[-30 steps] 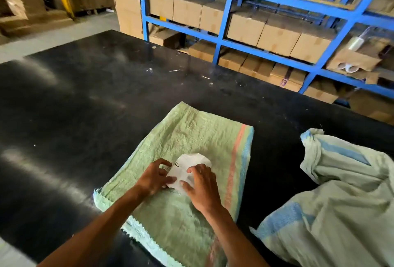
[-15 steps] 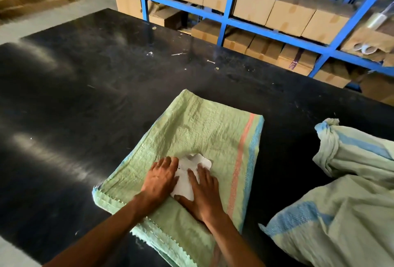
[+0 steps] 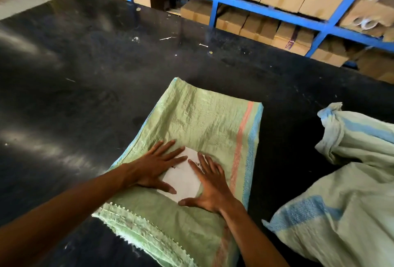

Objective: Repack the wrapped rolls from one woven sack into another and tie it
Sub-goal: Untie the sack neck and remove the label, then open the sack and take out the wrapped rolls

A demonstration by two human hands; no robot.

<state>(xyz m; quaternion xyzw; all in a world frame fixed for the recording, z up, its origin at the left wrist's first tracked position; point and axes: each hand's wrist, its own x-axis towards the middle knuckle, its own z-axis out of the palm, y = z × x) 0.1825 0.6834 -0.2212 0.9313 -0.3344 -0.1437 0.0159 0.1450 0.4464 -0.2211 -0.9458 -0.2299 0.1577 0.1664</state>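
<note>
Black table [image 3: 89,87], blue shelving [image 3: 217,0] beyond

We find almost nothing legible here: the white paper sheet [image 3: 183,179] lying on the green woven sack [image 3: 204,126] carries a few small dark printed marks near its upper edge, yet they are too small and too blurred for us to read. On one cardboard box [image 3: 292,41] low in the blue rack [image 3: 215,8] we see a dark purple printed strip with pale lettering (smeared, so we cannot make out a single word).
</note>
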